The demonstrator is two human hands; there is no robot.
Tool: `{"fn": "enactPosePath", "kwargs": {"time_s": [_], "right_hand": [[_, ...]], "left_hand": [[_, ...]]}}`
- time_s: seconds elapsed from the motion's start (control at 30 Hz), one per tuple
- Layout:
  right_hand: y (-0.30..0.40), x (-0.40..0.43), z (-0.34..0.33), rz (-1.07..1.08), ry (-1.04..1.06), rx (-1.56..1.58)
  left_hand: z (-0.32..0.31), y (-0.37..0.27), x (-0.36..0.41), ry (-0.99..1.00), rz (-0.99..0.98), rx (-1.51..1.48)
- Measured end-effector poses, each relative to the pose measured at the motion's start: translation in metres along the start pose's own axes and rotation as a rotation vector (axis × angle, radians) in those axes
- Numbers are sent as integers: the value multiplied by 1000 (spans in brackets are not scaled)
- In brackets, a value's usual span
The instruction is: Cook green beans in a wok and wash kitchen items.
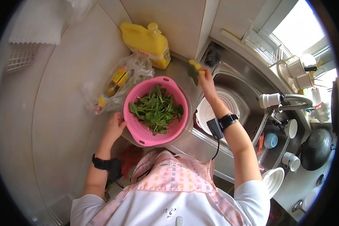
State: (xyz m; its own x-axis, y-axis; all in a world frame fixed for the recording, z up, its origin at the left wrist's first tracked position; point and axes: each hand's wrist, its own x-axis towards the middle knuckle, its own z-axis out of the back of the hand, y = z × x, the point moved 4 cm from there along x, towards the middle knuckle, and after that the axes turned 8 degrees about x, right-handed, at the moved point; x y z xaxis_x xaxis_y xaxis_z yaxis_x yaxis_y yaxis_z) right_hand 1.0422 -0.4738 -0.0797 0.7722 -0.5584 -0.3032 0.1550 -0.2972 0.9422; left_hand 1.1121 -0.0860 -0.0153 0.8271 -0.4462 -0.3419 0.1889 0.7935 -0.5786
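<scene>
Leafy greens [155,110] lie in a pink plastic colander [135,131] on the steel counter in front of me. My left hand [116,124] touches the colander's left rim with its fingertips; whether it grips the rim is unclear. My right hand [205,79] is raised at the sink's left edge, beyond the colander, and holds a yellow and green sponge [194,70]. Under my right forearm, a white perforated basket [221,104] sits in the steel sink [243,82], partly hidden by the arm.
A yellow jug [147,42] stands behind the colander, beside a plastic bag [139,63] and a bottle [115,83] lying on its side. At right are the faucet [271,100], a drying rack with bowls, a white mug [291,161] and a black wok [316,149].
</scene>
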Motion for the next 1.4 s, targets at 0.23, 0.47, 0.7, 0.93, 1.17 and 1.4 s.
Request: {"fn": "enactPosePath", "kwargs": {"time_s": [0.23,0.47,0.7,0.93,1.17,1.4], "right_hand": [[86,-8,-59,-50,182,1058],[96,2,-112,-125,187,1224],[93,2,-109,-77,126,1250],[82,-26,-78,-82,106,1393],[53,-133,25,83,-28,1470],[22,-255,97,182,-257,1468]], "left_hand": [[71,-219,58,-473,-894,479],[54,-237,152,-567,-971,528],[35,-242,154,-618,-943,729],[53,-244,91,-690,-1201,485],[19,-36,7,991,31,101],[-71,54,2,579,330,-911]]}}
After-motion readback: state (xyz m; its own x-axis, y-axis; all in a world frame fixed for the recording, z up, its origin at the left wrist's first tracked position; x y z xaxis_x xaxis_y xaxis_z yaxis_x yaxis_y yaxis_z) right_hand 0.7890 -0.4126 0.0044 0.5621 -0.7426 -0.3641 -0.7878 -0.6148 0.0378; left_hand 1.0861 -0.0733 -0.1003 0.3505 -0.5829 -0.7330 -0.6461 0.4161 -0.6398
